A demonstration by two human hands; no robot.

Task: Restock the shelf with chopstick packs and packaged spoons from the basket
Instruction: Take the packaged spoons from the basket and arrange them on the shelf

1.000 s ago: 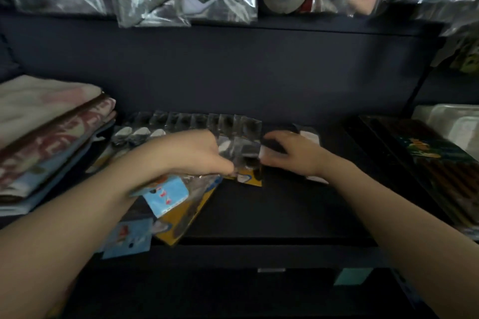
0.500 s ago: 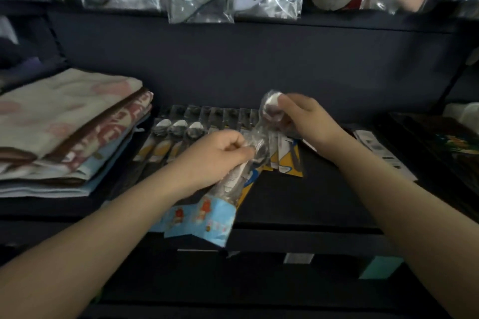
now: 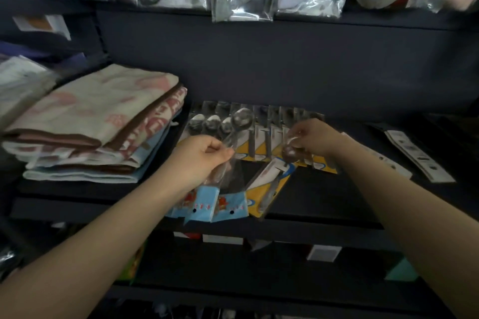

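spoon packs (image 3: 233, 153): glossy clear plastic, shiny metal | towels (image 3: 98, 122): soft cloth | shelf (image 3: 324, 197): matt dark

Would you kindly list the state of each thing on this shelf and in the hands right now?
Left hand: shut on blue-carded spoon packs.
Right hand: shut on yellow-carded spoon pack, tilted.
Row of spoon packs: lying flat, overlapping.
Folded towels: stacked.
Shelf: partly stocked.

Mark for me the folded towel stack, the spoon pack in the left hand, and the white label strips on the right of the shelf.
Folded pink-and-cream towel stack (image 3: 90, 122): head view, top towel's face.
Clear-sleeved metal spoon pack with blue header card (image 3: 242, 119): head view, spoon bowl.
White printed label strips (image 3: 418, 155): head view, middle of the far strip.
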